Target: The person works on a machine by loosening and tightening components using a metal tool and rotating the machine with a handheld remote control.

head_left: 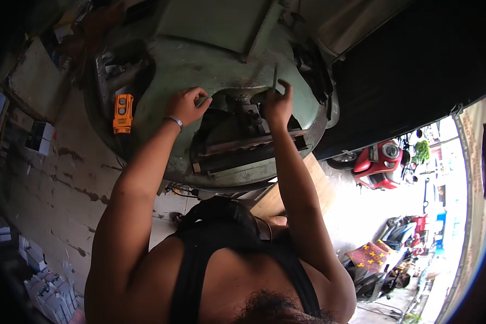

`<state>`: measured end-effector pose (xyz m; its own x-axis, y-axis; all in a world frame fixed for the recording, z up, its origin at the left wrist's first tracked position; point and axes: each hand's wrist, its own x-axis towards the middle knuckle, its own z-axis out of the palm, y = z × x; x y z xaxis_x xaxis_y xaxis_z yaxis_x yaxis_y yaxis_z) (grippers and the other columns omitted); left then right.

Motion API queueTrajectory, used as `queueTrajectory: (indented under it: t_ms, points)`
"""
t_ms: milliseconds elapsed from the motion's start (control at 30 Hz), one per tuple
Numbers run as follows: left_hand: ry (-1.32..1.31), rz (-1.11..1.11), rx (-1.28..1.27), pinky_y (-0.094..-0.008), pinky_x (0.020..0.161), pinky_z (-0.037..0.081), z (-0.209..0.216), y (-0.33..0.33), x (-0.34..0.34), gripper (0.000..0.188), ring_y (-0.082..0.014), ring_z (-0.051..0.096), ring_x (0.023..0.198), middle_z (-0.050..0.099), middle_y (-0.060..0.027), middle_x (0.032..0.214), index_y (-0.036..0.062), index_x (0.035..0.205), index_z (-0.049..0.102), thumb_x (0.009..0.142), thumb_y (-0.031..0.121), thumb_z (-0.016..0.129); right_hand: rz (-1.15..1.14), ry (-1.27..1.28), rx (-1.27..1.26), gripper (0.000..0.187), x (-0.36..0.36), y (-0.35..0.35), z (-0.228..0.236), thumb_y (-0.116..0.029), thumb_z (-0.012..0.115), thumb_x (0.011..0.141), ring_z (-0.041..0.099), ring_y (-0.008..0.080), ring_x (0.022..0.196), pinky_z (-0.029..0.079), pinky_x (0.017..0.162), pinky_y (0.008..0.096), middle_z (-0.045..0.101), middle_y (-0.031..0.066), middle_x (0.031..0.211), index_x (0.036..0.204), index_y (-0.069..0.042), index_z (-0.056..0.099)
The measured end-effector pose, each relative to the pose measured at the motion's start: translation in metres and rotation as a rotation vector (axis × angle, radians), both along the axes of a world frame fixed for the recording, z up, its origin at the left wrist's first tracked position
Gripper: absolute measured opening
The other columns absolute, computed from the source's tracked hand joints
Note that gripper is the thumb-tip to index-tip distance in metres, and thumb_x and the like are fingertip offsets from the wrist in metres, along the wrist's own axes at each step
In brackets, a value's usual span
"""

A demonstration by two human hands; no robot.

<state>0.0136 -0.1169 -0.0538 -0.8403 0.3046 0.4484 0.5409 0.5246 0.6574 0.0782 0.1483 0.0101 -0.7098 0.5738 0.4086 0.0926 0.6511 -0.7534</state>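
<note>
A large rounded green metal machine [200, 65] stands in front of me, with a cutout at its near side. Inside the cutout sits a dark metal clamp-like block [251, 114] above a dark crosswise bar. My left hand [189, 105], a metal band on its wrist, hovers at the cutout's left edge; its fingers are loosely bent, with nothing visible in them. At the right edge of the block, my right hand [279, 108] is closed around a thin grey metal rod [276, 75] that points up and away. Its forefinger sticks up beside the rod; the palm side is hidden.
An orange two-button control box [123, 113] rests on the machine's left rim. Below the machine, a wooden board [270, 202] leans near my right arm. A red motor scooter [378, 164] and other motorbikes stand at the right. Stacked boxes [51, 294] lie at lower left.
</note>
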Motion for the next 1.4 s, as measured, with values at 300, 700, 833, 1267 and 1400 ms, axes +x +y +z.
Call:
queueTrajectory:
  t_ms: [300,700,833,1267,1400]
  points:
    - [0.091,0.014,0.026,-0.0388,0.055,0.048,-0.005,0.002,-0.001,0.023,-0.0237,0.061,0.059,0.059,-0.0038,0.064,0.0147,0.089,0.068,0.089,0.037,0.075,0.659,0.199,-0.559,0.042,0.019,0.044,0.134,-0.012,0.049,0.097,0.076,0.0346,0.093,0.061,0.076,0.0345,0.072,0.0221,0.113,0.134,0.005,0.058]
    - [0.093,-0.023,0.040,-0.0377,0.056,0.048,-0.008,0.002,-0.004,0.023,-0.0244,0.061,0.059,0.060,-0.0049,0.064,0.0141,0.088,0.068,0.088,0.036,0.076,0.324,0.311,-0.207,0.017,0.050,0.020,0.119,-0.008,0.077,0.091,0.070,0.0103,0.073,0.059,0.065,0.0256,0.073,0.0057,0.083,0.101,0.004,0.071]
    - [0.087,0.005,0.019,-0.0366,0.057,0.050,-0.002,0.002,0.000,0.018,-0.0247,0.064,0.062,0.063,-0.0050,0.069,0.0140,0.090,0.069,0.089,0.031,0.076,0.320,0.345,-0.292,0.015,0.043,0.014,0.098,-0.006,0.079,0.089,0.071,0.0104,0.076,0.063,0.064,0.0275,0.075,0.0064,0.087,0.098,0.003,0.071]
    - [0.096,-0.001,0.026,-0.0385,0.060,0.052,0.002,0.002,0.000,0.022,-0.0268,0.066,0.066,0.065,-0.0060,0.072,0.0140,0.088,0.068,0.089,0.035,0.075,0.276,0.328,-0.314,0.021,0.032,0.011,0.073,-0.009,0.086,0.083,0.069,0.0081,0.070,0.054,0.061,0.0229,0.075,0.0048,0.079,0.094,0.002,0.072]
    - [0.070,0.013,-0.015,-0.0378,0.061,0.052,0.003,-0.001,0.003,0.020,-0.0263,0.067,0.067,0.067,-0.0057,0.074,0.0150,0.090,0.070,0.089,0.034,0.076,0.270,0.171,-0.100,0.025,0.042,-0.010,0.077,-0.010,0.090,0.078,0.068,0.0088,0.067,0.052,0.062,0.0252,0.073,0.0058,0.075,0.092,-0.001,0.072]
